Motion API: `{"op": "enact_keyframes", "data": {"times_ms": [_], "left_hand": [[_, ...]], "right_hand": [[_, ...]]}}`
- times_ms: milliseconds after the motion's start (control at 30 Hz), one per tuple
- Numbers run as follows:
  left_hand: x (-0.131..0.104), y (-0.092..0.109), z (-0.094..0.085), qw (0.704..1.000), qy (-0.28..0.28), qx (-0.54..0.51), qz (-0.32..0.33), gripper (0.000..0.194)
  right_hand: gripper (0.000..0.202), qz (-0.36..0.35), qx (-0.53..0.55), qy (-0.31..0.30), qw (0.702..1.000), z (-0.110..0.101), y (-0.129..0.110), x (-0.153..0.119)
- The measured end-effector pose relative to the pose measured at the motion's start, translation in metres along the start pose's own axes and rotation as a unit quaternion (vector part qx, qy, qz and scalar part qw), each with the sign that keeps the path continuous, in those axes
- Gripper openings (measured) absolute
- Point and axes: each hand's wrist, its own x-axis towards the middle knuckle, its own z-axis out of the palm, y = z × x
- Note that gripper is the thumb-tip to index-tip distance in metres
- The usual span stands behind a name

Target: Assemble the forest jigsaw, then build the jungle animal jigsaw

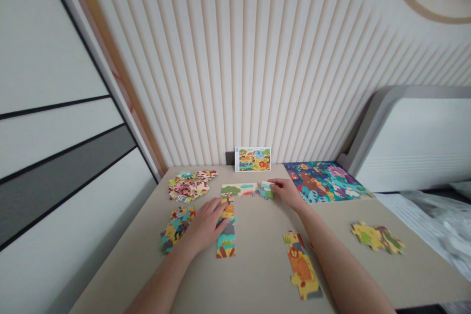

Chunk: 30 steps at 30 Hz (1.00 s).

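Observation:
My left hand [209, 223] lies flat, fingers spread, over the left column of joined puzzle pieces [226, 243]. My right hand [287, 192] has its thumb and fingers pinched on a puzzle piece [267, 190] with green and blue on it, at the right end of the joined top row [243, 189]. Whether that piece is joined to the row I cannot tell. The top row and left column meet at a corner with a green tree. Nearer me, left of my right forearm, lies a joined lion section [302, 266].
A picture card [252, 159] stands against the ribbed wall. Piles of loose pieces lie at the left, one at the back [189, 186] and one nearer [177, 225]. A dark, colourful puzzle [327, 181] is at the back right, with yellow-green pieces [377, 238] nearer, on the table [257, 274].

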Motion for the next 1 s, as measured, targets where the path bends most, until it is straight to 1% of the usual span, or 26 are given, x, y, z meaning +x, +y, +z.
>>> {"op": "enact_keyframes", "data": {"times_ms": [167,267,433,667,867,1000], "left_hand": [[0.0,0.0,0.0,1.0,0.001,0.004,0.0,0.045],[-0.001,0.001,0.0,1.0,0.002,0.003,-0.001,0.045],[-0.001,0.002,-0.002,1.0,0.003,0.003,-0.002,0.045],[-0.001,0.001,-0.001,1.0,0.003,0.009,-0.004,0.045],[-0.001,-0.009,0.008,1.0,-0.002,0.018,-0.001,0.049],[0.0,-0.015,0.014,0.999,-0.014,0.035,-0.004,0.052]], "right_hand": [[0.042,-0.004,-0.041,0.043,0.998,0.011,0.006,0.003],[0.035,-0.026,-0.089,0.055,0.994,0.016,0.008,0.003],[0.029,-0.055,-0.185,0.039,0.98,0.011,0.005,0.002],[0.029,-0.033,-0.277,0.027,0.96,-0.003,-0.003,-0.001],[0.029,-0.011,-0.364,0.018,0.931,0.002,-0.014,-0.009],[0.03,-0.007,-0.399,0.003,0.917,0.003,-0.017,-0.01]]}}
